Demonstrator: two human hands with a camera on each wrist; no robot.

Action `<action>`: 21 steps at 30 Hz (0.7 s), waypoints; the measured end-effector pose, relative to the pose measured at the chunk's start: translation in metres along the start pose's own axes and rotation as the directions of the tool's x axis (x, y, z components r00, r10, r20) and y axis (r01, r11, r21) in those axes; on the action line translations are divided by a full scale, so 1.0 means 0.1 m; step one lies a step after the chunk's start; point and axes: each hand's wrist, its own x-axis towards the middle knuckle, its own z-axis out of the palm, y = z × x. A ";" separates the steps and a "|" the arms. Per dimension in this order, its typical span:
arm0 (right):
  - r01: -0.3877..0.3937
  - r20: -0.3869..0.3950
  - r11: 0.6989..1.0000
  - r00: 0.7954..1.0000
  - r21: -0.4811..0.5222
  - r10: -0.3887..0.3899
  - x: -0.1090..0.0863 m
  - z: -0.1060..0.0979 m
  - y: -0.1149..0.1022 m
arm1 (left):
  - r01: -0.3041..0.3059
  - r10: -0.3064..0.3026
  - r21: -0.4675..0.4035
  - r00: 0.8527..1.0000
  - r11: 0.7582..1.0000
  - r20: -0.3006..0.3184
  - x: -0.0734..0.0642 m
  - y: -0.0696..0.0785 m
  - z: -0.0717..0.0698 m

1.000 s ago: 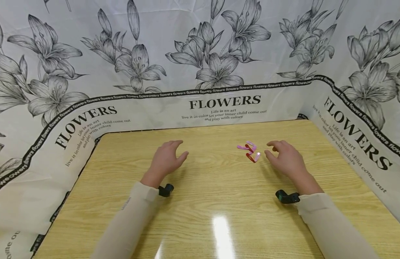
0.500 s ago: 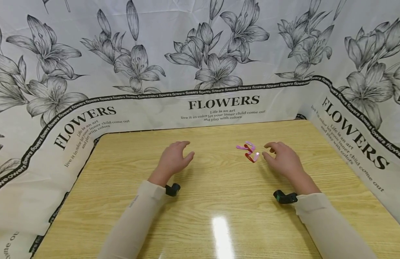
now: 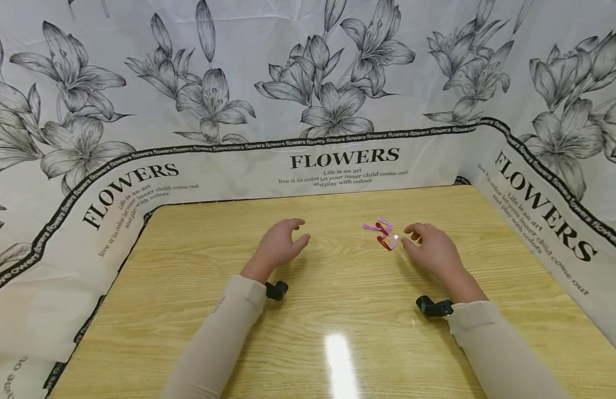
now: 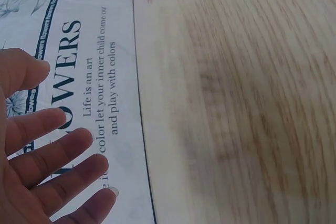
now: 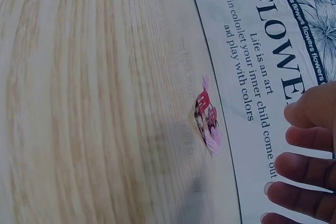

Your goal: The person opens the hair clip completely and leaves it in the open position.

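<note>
A small cluster of pink and red hair clips [image 3: 385, 242] lies on the wooden table, right of the middle. In the right wrist view the hair clips [image 5: 210, 124] look like bent snap clips, some overlapping. Just to their right hovers my right hand [image 3: 434, 249], fingers loosely bent, apart from the clips and holding nothing. My left hand [image 3: 279, 244] is over the table left of the clips, with a wide gap between. Its fingers are relaxed and spread in the left wrist view, with nothing in them.
The wooden table [image 3: 312, 310] has a bright light reflection near its front. A white flower-printed cloth [image 3: 228, 177] with black lettering hangs behind it and along both sides. A dark camera mount [image 3: 434, 306] sits at each wrist.
My left hand has moved right, toward the middle of the table. The right hand has shifted slightly left, nearer the hair clips. The clips lie as before.
</note>
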 end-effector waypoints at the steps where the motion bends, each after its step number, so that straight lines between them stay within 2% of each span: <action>1: 0.000 0.001 1.000 1.000 0.001 0.000 0.00 0.01 0.00 | -0.002 0.002 -0.007 1.000 1.000 0.005 0.01 0.01 0.01; 8: 0.004 0.001 1.000 1.000 0.008 -0.004 0.00 0.05 0.01 | -0.012 0.013 -0.053 0.999 0.999 0.033 0.06 0.08 0.10; 14: 0.012 0.005 1.000 1.000 0.016 -0.012 0.01 0.09 0.01 | -0.032 0.035 -0.047 0.998 0.998 0.057 0.13 0.14 0.18; 21: 0.013 0.016 1.000 1.000 0.027 -0.014 0.02 0.11 0.00 | -0.028 0.034 -0.063 0.995 0.998 0.096 0.20 0.22 0.27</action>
